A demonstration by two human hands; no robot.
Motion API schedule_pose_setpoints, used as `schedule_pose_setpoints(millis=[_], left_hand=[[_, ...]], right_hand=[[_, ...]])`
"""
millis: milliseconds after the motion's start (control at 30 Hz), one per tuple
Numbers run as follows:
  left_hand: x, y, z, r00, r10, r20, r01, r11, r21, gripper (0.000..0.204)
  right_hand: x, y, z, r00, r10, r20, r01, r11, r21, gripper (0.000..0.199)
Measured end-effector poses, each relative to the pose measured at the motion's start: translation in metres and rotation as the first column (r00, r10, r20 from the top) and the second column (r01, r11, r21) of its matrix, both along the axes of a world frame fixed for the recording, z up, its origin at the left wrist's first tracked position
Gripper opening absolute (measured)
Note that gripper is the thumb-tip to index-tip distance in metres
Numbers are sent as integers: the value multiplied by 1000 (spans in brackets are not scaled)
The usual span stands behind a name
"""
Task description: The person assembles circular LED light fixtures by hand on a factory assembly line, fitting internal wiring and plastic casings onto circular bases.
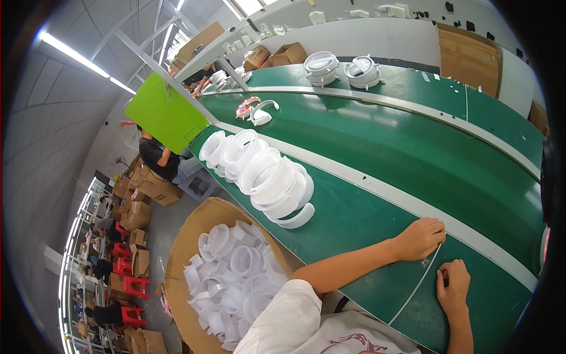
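Note:
My left hand [419, 239] rests on the green bench top [377, 277] beside the pale rail of the conveyor. Its fingers are curled into a loose fist, and nothing shows in them. Closer to me, my right hand [454, 287] lies on the same bench top, its fingers bent in toward the palm with no object visible. A short gap separates the two hands. To the left of them, a pile of white translucent plastic rings [282, 184] sits on the bench, apart from both hands. One curved white piece [296, 217] lies at the pile's near end.
A big cardboard box [184, 252] full of similar white parts [244, 259] stands below the bench's left edge. White and pink pieces [249, 108] lie on the green conveyor [354, 127]. Two white ring stacks [322, 66] stand beyond it. A green board [166, 112] rises at far left, near a seated person.

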State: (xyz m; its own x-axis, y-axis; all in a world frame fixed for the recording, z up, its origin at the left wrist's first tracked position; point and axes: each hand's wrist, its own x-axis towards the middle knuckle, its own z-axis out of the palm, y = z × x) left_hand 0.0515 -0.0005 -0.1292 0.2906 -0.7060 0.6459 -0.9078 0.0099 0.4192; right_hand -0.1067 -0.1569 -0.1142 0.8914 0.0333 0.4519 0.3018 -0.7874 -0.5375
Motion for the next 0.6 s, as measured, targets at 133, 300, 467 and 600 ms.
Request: schedule_pose_setpoints(millis=[133,300,467,600], left_hand=[[0,-1,0,1000,4,9,-5,1000,1,11],[0,-1,2,1000,10,16,-10,1000,7,11],[-1,-1,2,1000,14,2,-14,1000,6,11],[0,-1,1,1000,10,12,-10,1000,4,11]], right_hand=[[0,0,3,1000,-2,2,2,1000,2,18],[1,1,7,1000,9,19,-9,1000,-1,18],[1,0,5,1000,6,17,-6,1000,-2,19],[1,1,4,1000,2,14,-2,1000,-7,19]])
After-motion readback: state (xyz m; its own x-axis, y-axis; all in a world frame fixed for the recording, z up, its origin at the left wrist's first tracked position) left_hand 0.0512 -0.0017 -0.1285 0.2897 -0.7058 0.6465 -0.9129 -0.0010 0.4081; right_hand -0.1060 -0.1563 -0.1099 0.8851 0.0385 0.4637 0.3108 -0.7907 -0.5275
